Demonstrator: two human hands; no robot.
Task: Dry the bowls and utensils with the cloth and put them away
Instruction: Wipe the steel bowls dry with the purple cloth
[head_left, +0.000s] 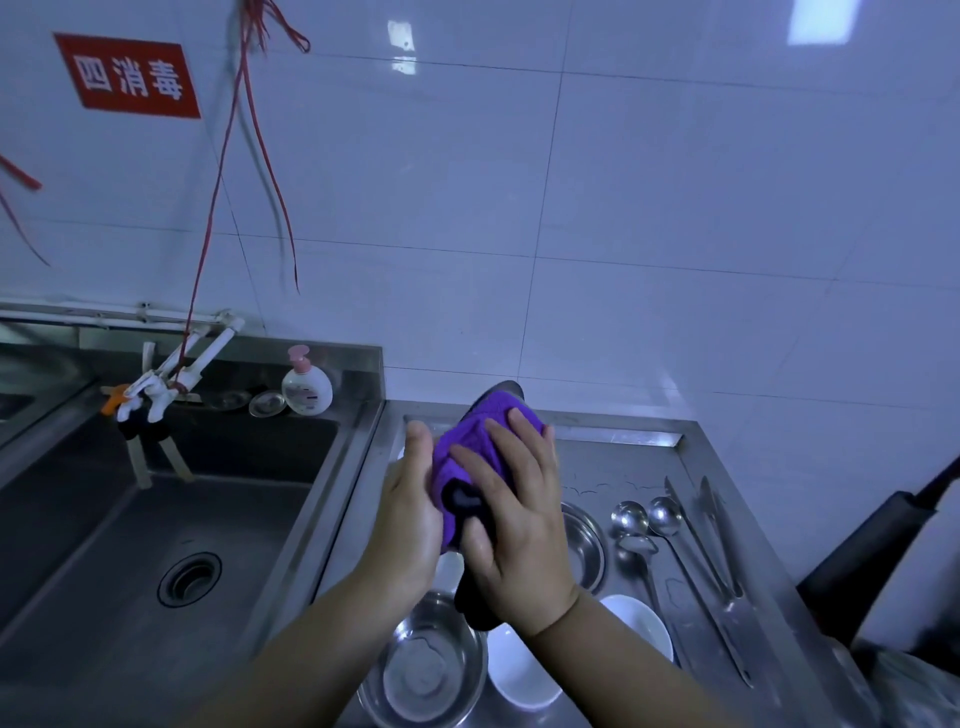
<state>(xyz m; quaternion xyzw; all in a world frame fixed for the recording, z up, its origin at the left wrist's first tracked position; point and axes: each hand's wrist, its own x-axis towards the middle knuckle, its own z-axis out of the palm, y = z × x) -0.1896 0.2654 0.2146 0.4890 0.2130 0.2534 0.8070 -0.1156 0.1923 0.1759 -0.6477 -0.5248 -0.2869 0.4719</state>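
I hold a dark bowl (503, 388) up on edge above the steel counter (623, 431); a purple cloth (470, 449) with a black edge is wrapped over most of it. My left hand (408, 519) grips the bowl from the left, fingers pointing up. My right hand (517, 535) spreads over the cloth and holds it against the bowl, its thumb on the black edge. Below lie two steel bowls (431, 670) (587, 545) and two white bowls (519, 675) (644, 629). Spoons (665, 517) and tongs (719, 540) lie to the right.
A deep steel sink (104, 545) with a drain (189, 579) fills the left side, with a white tap (156, 387) and a soap bottle (306, 387) at its back. A white tiled wall rises behind. A black object (872, 561) leans at the counter's right edge.
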